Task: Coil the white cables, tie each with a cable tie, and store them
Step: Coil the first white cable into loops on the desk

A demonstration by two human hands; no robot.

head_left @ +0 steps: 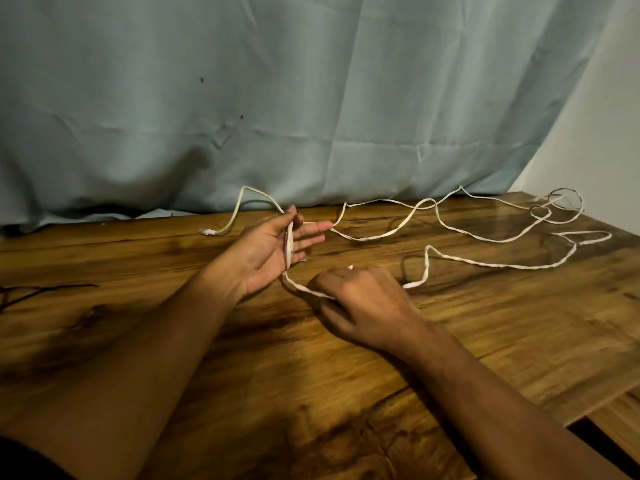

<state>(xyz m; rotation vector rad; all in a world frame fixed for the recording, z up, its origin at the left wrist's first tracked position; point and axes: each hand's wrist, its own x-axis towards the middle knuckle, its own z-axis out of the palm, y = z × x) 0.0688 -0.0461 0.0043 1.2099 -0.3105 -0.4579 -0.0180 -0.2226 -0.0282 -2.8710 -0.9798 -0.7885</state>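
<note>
On wooden table (485,323) — right hand (363,299) pinches white cable (498,265), left hand (266,251) splayed — curtain (311,98) behind.

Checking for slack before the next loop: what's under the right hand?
The white cable enters under the right hand from both sides, over the wooden table. The stretch beneath the hand is covered, so slack there cannot be seen.

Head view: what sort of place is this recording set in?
Probably a home room used as a makeshift workspace: a wood-grain table with white cable sprawled across it, a pale blue-green cloth hung behind it, and a plain white wall at right.
</note>
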